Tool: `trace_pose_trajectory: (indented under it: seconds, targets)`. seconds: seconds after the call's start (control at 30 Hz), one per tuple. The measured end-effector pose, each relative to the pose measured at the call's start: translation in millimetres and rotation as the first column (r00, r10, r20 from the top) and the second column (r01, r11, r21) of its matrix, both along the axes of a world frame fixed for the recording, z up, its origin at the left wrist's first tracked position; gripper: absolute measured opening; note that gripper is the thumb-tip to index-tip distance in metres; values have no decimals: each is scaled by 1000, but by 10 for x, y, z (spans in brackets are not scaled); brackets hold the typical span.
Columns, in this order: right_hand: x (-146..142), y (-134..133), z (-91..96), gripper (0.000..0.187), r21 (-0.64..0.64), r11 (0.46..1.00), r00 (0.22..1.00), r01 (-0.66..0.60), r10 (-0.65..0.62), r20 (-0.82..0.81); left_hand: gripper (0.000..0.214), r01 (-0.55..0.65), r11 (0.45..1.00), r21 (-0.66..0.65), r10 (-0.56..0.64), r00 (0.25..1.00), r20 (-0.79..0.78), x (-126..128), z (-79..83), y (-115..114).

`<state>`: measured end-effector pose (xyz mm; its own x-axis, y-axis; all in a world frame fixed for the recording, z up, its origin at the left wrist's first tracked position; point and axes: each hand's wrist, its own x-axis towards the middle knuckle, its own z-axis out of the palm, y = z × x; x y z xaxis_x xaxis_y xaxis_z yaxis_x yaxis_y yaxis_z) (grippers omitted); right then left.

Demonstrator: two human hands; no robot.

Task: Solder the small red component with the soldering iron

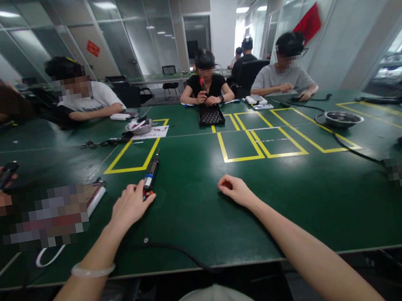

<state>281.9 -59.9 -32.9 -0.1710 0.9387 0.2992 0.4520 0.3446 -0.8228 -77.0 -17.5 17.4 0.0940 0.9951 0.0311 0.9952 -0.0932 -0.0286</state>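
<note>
My left hand (131, 203) rests on the green tabletop, its fingers closed about the lower part of a slim screwdriver-like tool (150, 176). This tool has a dark body, a blue band and a narrow tip that points away from me. Bits of orange and red show beside my thumb, partly covered by the hand. To the right, my right hand (237, 191) lies on the table with its fingers loosely curled in. I see nothing between them, and it is apart from any object. A black cable (179, 251) runs near the front edge, below my left hand.
Yellow tape outlines (244, 158) mark the table ahead. A black tray (211, 116) sits before a person across from me. A round metal dish (343, 119) stands at right. Beside my left arm lies a blurred flat item (96, 201); further left, another person's hands hold a dark device (7, 175).
</note>
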Motion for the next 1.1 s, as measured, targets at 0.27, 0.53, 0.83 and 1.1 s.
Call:
trace_pose_trajectory:
  seconds: [0.27,0.53,0.83,1.1]
  targets:
    - [-9,-11,41,10,-4,1000,1000,6,-6,15,61,-104,990,95,115,986,-123,-501,15,31]
    - [-14,-14,49,11,-5,1000,999,3,-3,34,40,-11,967,255,49,989,-142,-337,90,-182]
    - [-11,-4,36,11,-4,1000,999,3,-3,42,40,9,961,276,51,977,-208,-291,73,-133]
    - [-5,2,26,13,9,1000,999,-5,4,45,43,-51,958,282,89,989,-121,-206,191,-113]
